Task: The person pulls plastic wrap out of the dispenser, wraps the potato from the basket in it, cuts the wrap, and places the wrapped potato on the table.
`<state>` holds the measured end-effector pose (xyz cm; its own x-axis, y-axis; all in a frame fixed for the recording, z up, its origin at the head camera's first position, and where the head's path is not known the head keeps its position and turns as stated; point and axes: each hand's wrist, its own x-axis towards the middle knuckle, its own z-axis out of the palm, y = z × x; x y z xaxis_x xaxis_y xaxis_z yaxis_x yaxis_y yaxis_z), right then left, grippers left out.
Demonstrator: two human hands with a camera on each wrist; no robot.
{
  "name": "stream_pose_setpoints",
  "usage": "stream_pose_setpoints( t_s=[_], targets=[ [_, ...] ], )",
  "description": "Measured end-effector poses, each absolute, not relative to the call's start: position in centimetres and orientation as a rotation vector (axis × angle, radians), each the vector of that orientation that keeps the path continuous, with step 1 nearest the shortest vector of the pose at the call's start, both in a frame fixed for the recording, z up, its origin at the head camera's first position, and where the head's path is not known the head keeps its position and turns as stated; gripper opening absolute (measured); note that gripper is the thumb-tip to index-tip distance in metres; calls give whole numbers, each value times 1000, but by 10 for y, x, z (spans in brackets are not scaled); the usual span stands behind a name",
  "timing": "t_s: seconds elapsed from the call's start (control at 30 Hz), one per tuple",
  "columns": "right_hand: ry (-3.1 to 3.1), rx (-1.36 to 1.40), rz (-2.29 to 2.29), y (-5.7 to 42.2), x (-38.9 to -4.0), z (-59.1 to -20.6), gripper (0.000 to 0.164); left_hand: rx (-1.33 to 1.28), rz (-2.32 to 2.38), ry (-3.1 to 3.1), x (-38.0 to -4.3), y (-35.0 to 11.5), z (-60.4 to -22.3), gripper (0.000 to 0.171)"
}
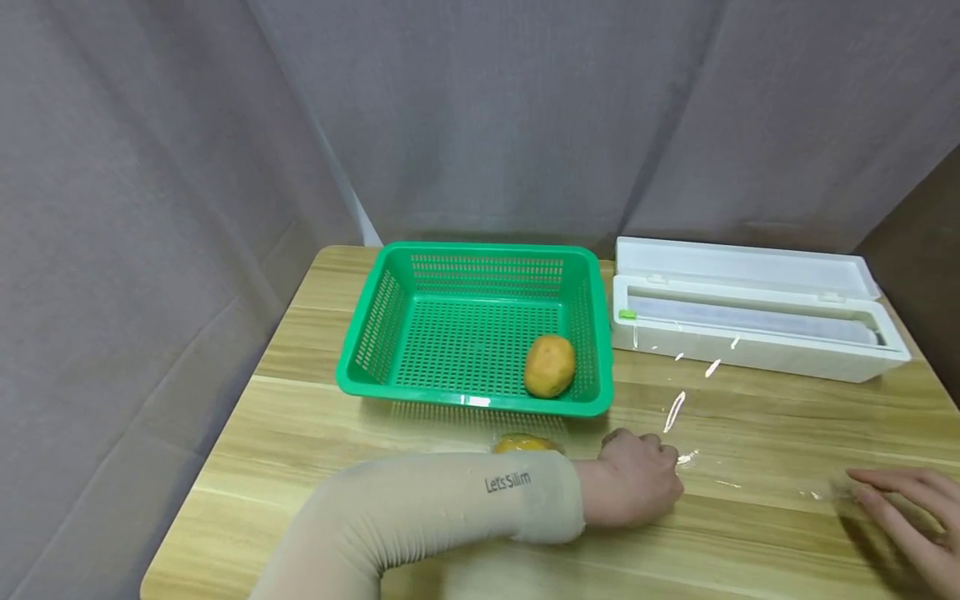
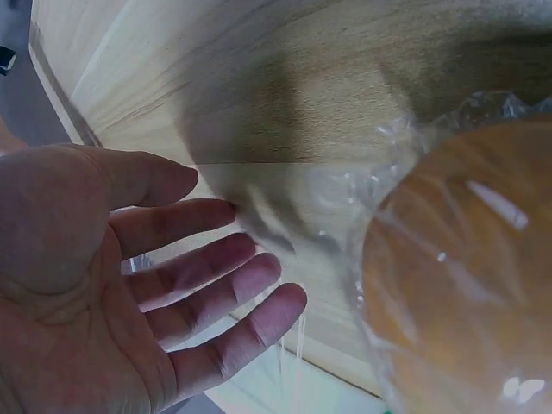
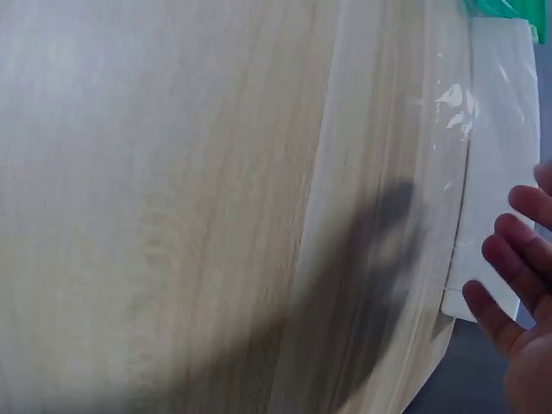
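My left hand (image 1: 637, 479) is low over the table, back upward, beside a sheet of clear cling film (image 1: 675, 412). The left wrist view shows that hand (image 2: 147, 267) with loose, slightly bent fingers, thumb and forefinger tips apart. A film-wrapped, yellow-orange fruit like a mango (image 2: 466, 267) lies near it, partly behind my sleeve in the head view. My right hand (image 1: 915, 517) is at the right, thumb and forefinger beside crumpled film. In the right wrist view its fingers (image 3: 517, 259) are spread and the tips apart. The film runs toward the white cling film box (image 1: 757, 350).
A green plastic basket (image 1: 468, 400) stands at the back middle, with an unwrapped yellow-orange fruit (image 1: 550, 367) in its front right corner. The box's lid (image 1: 742, 262) is raised at the back, showing the film roll (image 1: 750, 321). Grey curtains (image 1: 480, 125) hang behind the wooden table (image 1: 285, 450).
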<state>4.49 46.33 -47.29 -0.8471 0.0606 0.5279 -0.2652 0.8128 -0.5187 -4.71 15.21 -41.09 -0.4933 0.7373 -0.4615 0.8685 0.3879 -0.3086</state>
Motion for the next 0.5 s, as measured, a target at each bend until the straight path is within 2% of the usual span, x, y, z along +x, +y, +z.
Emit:
stream_pose_setpoints(
  t_s=[0.07, 0.2, 0.4, 0.5],
  targets=[
    [-2463, 242, 726, 466, 43, -478, 24, 1425, -772, 2399, -47, 151, -410, 31],
    [-2491, 392, 518, 469, 41, -486, 73, 1444, -769, 2411, -48, 148, -410, 32],
    [-2689, 459, 379, 467, 46, -492, 59, 1523, -752, 2448, -49, 145, -409, 33],
    [-2773, 417, 363, 466, 49, -495, 66, 1614, -760, 2480, -49, 143, -410, 34]
  ],
)
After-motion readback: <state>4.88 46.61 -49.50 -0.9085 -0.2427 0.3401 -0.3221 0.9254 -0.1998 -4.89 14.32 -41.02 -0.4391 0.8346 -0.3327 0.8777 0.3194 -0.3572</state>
